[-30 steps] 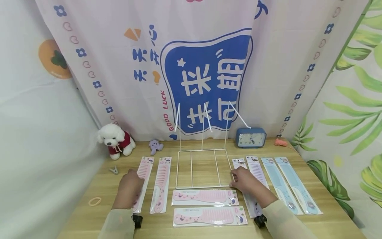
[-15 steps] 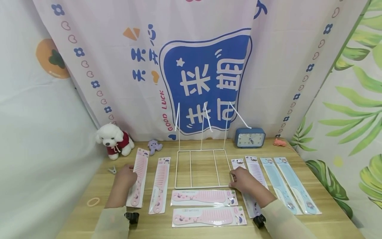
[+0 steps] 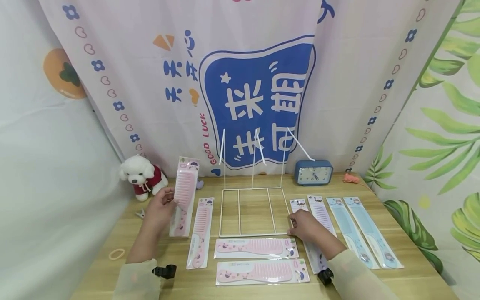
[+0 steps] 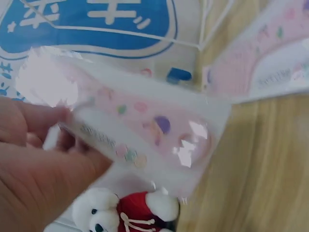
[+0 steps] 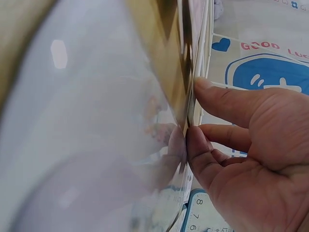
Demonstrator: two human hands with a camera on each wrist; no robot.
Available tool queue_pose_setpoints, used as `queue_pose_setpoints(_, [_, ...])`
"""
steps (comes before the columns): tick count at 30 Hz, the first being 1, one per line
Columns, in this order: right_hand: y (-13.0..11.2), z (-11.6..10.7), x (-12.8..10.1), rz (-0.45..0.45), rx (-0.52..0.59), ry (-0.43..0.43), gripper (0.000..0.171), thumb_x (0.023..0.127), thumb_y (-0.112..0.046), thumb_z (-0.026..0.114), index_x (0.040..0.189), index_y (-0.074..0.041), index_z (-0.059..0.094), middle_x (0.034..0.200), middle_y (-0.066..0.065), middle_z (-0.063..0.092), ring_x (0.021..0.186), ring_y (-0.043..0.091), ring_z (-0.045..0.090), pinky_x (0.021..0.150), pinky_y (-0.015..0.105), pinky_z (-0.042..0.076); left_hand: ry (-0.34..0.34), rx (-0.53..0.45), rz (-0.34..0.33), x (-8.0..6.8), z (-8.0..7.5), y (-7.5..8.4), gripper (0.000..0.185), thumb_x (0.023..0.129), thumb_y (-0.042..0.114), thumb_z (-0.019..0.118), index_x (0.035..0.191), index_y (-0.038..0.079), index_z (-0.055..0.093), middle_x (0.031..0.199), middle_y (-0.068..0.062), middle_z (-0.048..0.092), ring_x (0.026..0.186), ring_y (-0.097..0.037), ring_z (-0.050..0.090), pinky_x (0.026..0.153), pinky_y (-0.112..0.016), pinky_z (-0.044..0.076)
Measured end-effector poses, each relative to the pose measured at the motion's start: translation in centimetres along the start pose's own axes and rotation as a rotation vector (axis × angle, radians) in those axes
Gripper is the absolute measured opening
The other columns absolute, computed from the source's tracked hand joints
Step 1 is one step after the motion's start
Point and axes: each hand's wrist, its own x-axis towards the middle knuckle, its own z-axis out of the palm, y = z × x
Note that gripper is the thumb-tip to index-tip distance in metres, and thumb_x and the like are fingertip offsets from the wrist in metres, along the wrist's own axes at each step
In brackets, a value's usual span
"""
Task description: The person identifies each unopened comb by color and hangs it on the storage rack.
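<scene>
My left hand pinches a packaged pink comb, raised and tilted up off the table's left side. In the left wrist view, thumb and fingers grip one edge of its clear wrapper, with the pink handle end facing the camera. My right hand holds the front right corner of a white wire rack, thumb and fingertips at the wire. Beneath that hand lies a packaged purple comb, partly covered by it. Another pink comb lies left of the rack.
Two pink combs lie crosswise before the rack. Another purple comb and two blue ones lie to the right. A plush dog, a clock, a clip and a rubber band are around.
My left hand has lifted the leftmost pink comb off the table, first drawing it left, then raising it up and forward. The right hand has stayed at the rack's corner.
</scene>
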Motion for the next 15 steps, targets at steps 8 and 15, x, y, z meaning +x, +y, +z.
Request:
queue_pose_setpoints(8, [0.1,0.1,0.0,-0.027,0.017,0.004,0.026,0.091,-0.013,0.089,0.083,-0.011,0.063,0.07,-0.001,0.046,0.065,0.015,0.044,0.061,0.028,0.033,-0.201,-0.199,0.204,-1.5,0.9,2.0,0.029,0.111,0.006,0.06,0.139,0.003,0.052,0.129,-0.004,0.063,0.118,-0.01,0.065,0.098,-0.021,0.059])
queue_pose_setpoints(15, [0.1,0.2,0.1,-0.011,0.041,-0.004,0.03,0.091,-0.013,0.089,0.079,-0.013,0.061,0.068,-0.002,0.045,0.063,0.014,0.042,0.059,0.028,0.032,-0.255,-0.127,0.305,-2.2,1.6,4.0,0.028,0.111,0.009,0.062,0.136,-0.002,0.056,0.124,-0.015,0.065,0.111,-0.014,0.067,0.095,-0.024,0.06])
